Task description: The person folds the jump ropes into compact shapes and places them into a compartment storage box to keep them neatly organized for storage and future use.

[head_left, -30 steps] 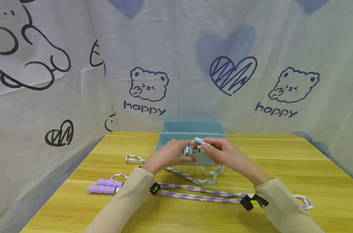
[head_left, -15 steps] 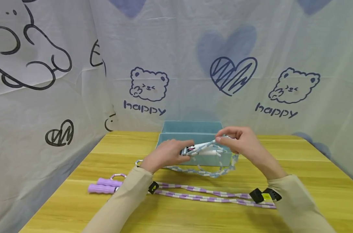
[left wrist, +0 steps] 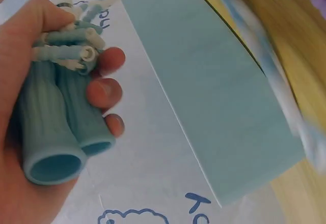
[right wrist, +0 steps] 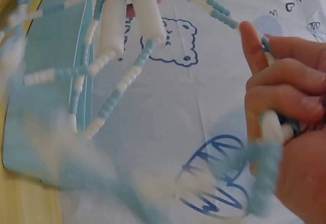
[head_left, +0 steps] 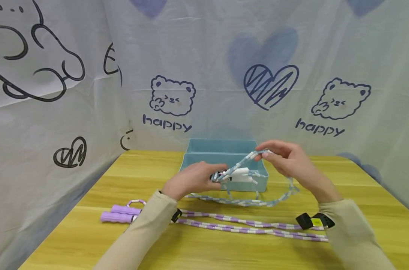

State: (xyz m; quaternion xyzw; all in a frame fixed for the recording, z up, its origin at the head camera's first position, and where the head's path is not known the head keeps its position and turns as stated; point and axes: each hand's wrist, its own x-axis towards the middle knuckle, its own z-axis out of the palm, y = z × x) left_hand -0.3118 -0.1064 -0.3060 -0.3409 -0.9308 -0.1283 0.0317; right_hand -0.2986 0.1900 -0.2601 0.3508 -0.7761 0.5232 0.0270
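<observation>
Purple-and-white beaded rope [head_left: 238, 230] lies nearest, stretched across the table [head_left: 204, 253], its purple handles [head_left: 116, 217] off to the person's L. Beyond it, blue-and-white rope [head_left: 238, 165] sags in a loose loop; can't tell if that bit touches the table. Left grip [head_left: 192, 179] is curled round both blue-and-white handles [head_left: 242, 176], w/ some turns of their rope across them. Right grip [head_left: 293, 161] pinches a strand; vs. a moment ago it's gone farther R & up, so that strand now runs straighter & the loop end at L is out of sight. Prob. means wrapping's partway, w/ slack left. Pale-blue box [head_left: 195, 159] stands just behind, then printed cloth [head_left: 221, 56] at the back
</observation>
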